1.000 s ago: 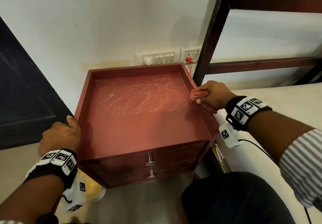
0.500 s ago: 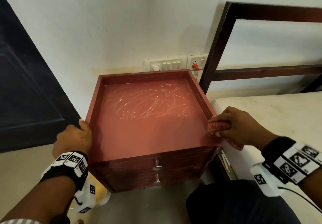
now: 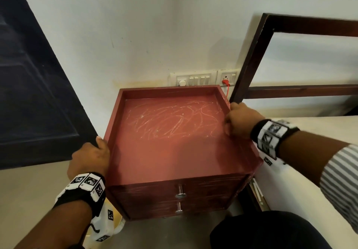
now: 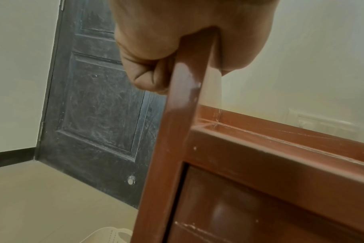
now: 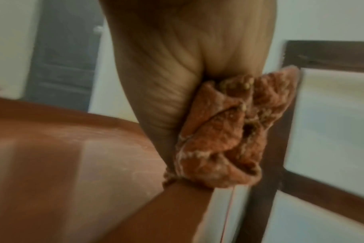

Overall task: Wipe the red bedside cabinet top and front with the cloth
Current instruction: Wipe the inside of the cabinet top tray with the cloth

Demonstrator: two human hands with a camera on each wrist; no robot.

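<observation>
The red bedside cabinet (image 3: 174, 148) sits against the wall between a dark door (image 3: 29, 84) and a bed frame (image 3: 251, 58), its recessed top covered in pale scribbled streaks, most of them towards the back. Two drawer fronts with metal knobs (image 3: 180, 196) face us below, and my read is they're yet to be wiped. The cloth (image 5: 229, 131), a bunched reddish rag, is balled in the right hand (image 3: 240, 120), pressed on the cabinet's right raised rim near the back corner; in the head view the hand hides it.

To do this pass well, I'd say: run the rag along the rim in one firm stroke, then flatten it and work the streaked panel in overlapping lanes, back to front.

Right hand's grip is closed around the cloth, knuckles up, wrist crossing the rim from the bed side. Left hand (image 3: 89, 157) clamps the left rim, thumb inside, fingers (image 4: 148, 78) curled outside, steadying the cabinet.
</observation>
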